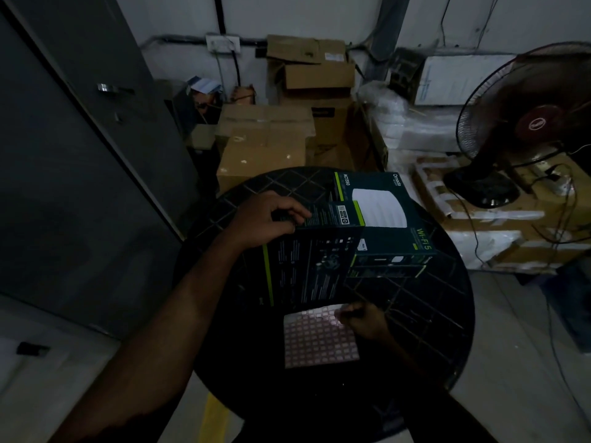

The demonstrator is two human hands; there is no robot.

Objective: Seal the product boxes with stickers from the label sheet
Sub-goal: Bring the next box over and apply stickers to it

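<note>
Picking a sticker appears to be the step in hand. On the round dark table a tilted Wi-Fi product box is gripped at its top edge by the left hand, leaning beside a flat box stack. Just below, the label sheet is pinched at its far corner by the right hand. Next, a sticker must be peeled and pressed over the flap seam.

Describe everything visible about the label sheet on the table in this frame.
The label sheet is a pale, roughly square sheet covered in a tight grid of small pinkish stickers. It lies flat on the dark round table, just in front of the tilted product box, whose lower edge meets or overlaps the sheet's far edge. The right hand rests at its far right corner, fingertips pinching there, seemingly at a sticker. Dim light hides any print.
</note>
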